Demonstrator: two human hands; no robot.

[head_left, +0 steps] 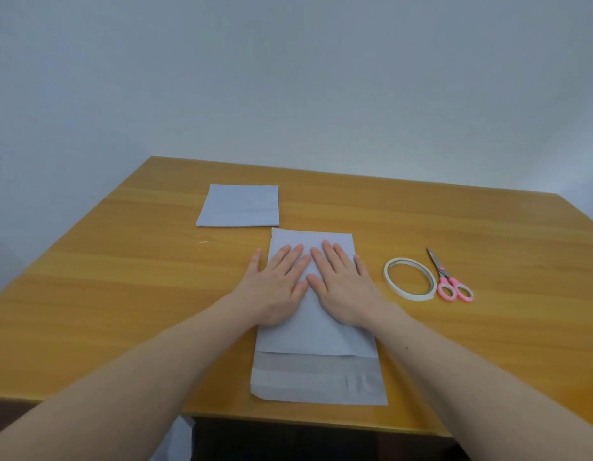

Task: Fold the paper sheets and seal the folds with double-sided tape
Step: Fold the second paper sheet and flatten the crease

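Note:
A white paper sheet [316, 337] lies in front of me on the wooden table, its far part folded toward me over the near part. A strip of tape [316, 364] shows across the uncovered near part, just below the flap's edge. My left hand [277, 287] and my right hand [346, 287] lie flat side by side on the folded flap, fingers straight and pressing down. A second, folded paper sheet [240, 206] rests farther back on the left. The roll of double-sided tape [409, 279] lies to the right of my right hand.
Pink-handled scissors [449, 277] lie shut just right of the tape roll. The wooden table [122, 294] ends at a near edge close below the sheet, and a plain pale wall stands behind its far edge.

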